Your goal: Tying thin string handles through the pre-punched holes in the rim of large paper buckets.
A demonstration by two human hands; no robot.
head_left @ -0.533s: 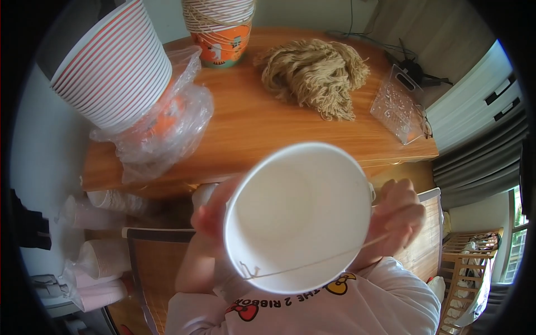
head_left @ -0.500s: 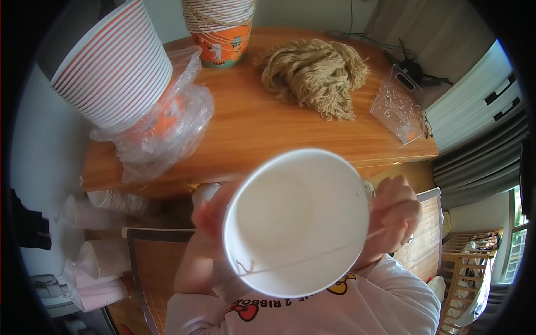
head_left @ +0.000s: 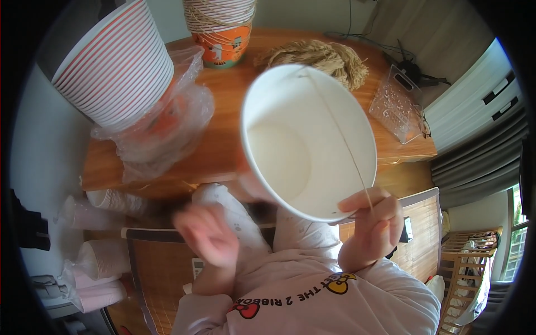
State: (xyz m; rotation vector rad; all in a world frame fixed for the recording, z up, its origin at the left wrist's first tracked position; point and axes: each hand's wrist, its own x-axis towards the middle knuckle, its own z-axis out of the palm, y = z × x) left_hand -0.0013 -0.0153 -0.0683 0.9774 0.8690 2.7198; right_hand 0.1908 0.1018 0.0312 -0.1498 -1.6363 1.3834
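Note:
A white-lined paper bucket [head_left: 287, 162] is tilted with its mouth toward me, over the table's near edge. My right hand [head_left: 375, 223] pinches its rim at the lower right, together with a thin tan cord [head_left: 341, 129]. The cord runs across the mouth to the far rim, where its end is fastened. Apart from the bucket, at its lower left, my left hand [head_left: 209, 237] is blurred by motion. Its fingers are loosely bent, and I see nothing in them. Behind the bucket, a heap of tan cords [head_left: 335, 58] lies partly hidden on the table.
On the wooden table [head_left: 223, 128], a tall stack of paper buckets [head_left: 120, 70] leans in a clear plastic bag [head_left: 167, 139]. An orange bucket stack [head_left: 220, 42] draped with cords stands at the back. A clear plastic tray [head_left: 397, 106] is at right. Wrapped stacks [head_left: 100, 259] sit lower left.
The bucket has moved away from me and turned, so the cord's fastened end has gone from the near left rim to the far rim. My left hand has let go of the bucket.

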